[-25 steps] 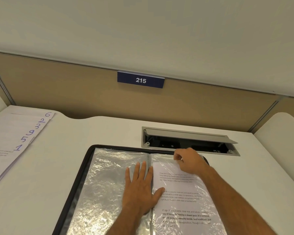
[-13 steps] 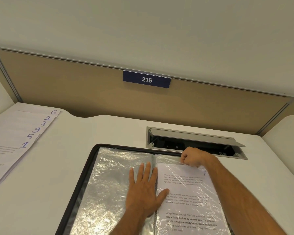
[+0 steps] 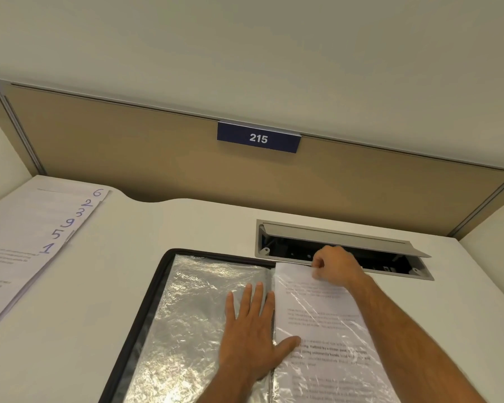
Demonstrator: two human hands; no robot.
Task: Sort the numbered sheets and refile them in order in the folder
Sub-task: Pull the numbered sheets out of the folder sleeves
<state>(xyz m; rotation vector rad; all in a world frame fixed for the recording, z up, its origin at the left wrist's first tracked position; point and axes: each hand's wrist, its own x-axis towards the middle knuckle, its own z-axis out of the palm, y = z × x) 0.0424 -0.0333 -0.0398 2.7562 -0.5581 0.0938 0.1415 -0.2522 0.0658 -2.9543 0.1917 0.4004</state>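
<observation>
A black-edged folder [image 3: 163,274] lies open on the desk, its clear plastic sleeves shining. My left hand [image 3: 252,333] presses flat on the left-hand sleeve beside the spine, thumb reaching onto the right page. A printed sheet [image 3: 323,324] sits in the right-hand sleeve, and my right hand [image 3: 333,266] pinches its top edge at the sleeve's mouth. To the far left lies a fanned stack of numbered sheets [image 3: 26,228], showing 6, 2, 3, 9, 5 and 1 in blue ink.
An open cable hatch [image 3: 344,245] with a raised grey lid is sunk in the desk just behind the folder. A tan partition with a blue "215" plate [image 3: 258,138] closes off the back. White desk surface [image 3: 114,286] separates the stack from the folder.
My right hand has drawn the sheet's top edge further away from me, up to the folder's top rim. The left hand stays flat on the sleeve. The camera view shifted a little.
</observation>
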